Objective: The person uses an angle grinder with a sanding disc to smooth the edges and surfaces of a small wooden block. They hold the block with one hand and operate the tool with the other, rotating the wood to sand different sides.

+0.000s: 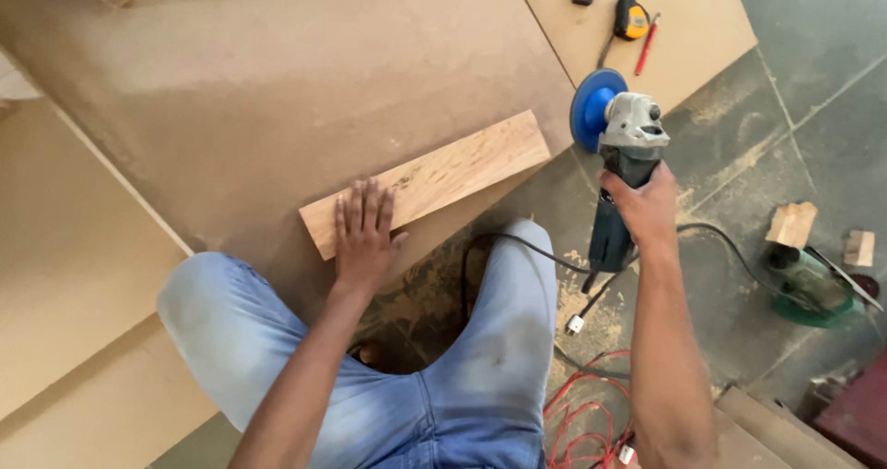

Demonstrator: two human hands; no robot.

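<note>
Two hands busy, left hand (363,233) flat on diagonal plank (427,182), right hand (645,206) grip wrapped round grinder (624,169), disc pointing away.

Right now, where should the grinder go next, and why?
Probably swing the angle grinder left onto the wooden plank. The left hand already presses the plank flat on the board, while the right hand holds the blue disc just off its end.
</note>
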